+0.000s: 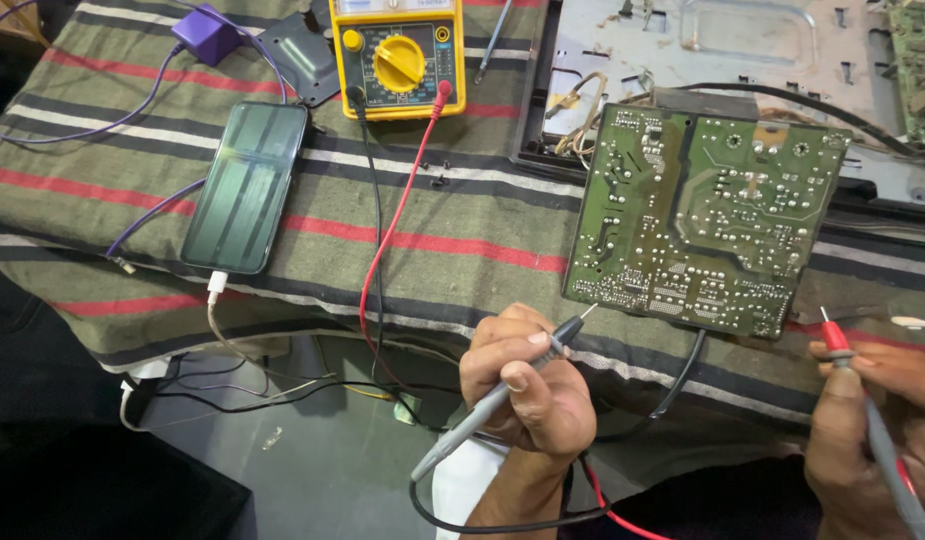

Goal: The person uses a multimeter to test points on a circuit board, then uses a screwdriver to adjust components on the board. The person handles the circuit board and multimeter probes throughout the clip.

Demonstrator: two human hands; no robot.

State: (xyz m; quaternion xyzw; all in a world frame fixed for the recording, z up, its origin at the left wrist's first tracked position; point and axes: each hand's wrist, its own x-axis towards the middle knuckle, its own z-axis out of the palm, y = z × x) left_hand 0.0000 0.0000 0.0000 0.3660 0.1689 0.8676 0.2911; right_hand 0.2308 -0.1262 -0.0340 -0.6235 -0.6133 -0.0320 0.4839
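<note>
Left grip (527, 385) holds a slim grey test probe (502, 392); right grip (867, 415) holds a red-tipped grey probe (862, 395), both just beside the green soldered circuit board (702, 215).

Two probes (502, 395) (one per hand), one circuit board (702, 220), one multimeter (397, 58), one phone (245, 187).

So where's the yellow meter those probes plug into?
The yellow multimeter sits at the top of the head view, left of centre, on the striped cloth, just right of the phone.
</note>
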